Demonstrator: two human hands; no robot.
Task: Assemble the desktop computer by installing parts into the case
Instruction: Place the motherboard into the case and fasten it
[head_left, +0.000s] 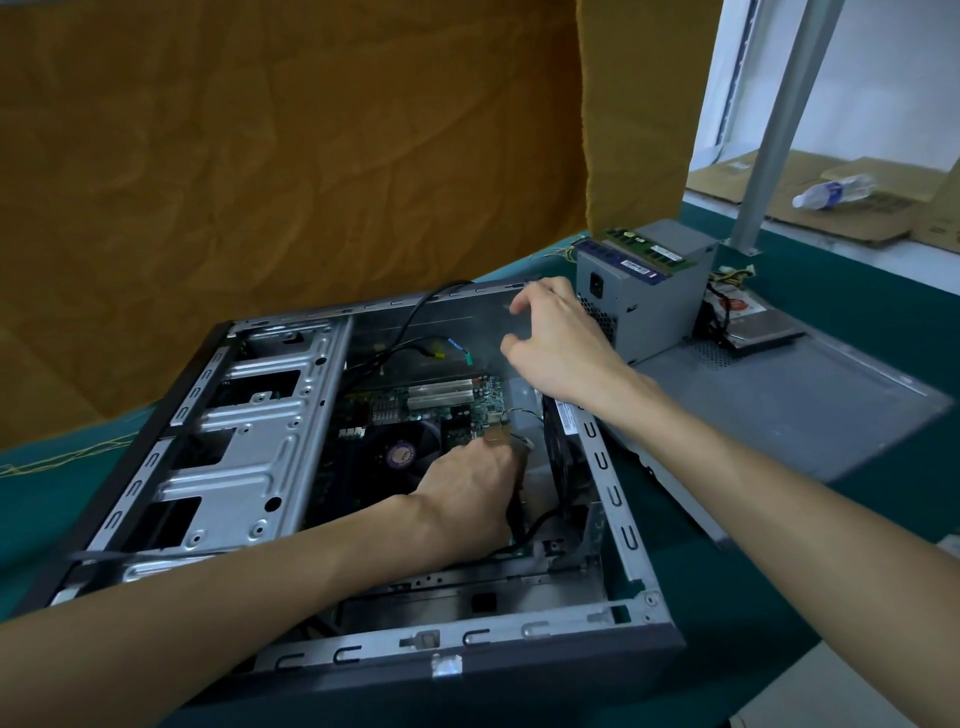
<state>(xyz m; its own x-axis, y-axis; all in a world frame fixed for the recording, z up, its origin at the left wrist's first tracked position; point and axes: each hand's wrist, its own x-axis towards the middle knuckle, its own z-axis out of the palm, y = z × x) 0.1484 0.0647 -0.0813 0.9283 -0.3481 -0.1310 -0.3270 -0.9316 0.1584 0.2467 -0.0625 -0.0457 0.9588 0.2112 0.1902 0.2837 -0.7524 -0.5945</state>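
1. We see the open computer case (363, 519) lying on its side on the teal table cover (857, 291), motherboard (415, 410) and CPU fan (400, 454) showing inside.
2. Our left hand (467, 493) reaches down into the case beside the fan, fingers curled around a small white connector (524, 441) on thin wires.
3. Our right hand (561, 343) hovers over the far corner of the case, fingers loosely spread, holding nothing.
4. The grey power supply (639, 296) stands just beyond the case, with two RAM sticks (639, 254) lying on top.
5. The removed side panel (779, 405) lies flat to the right, with a drive (748, 322) at its far end.
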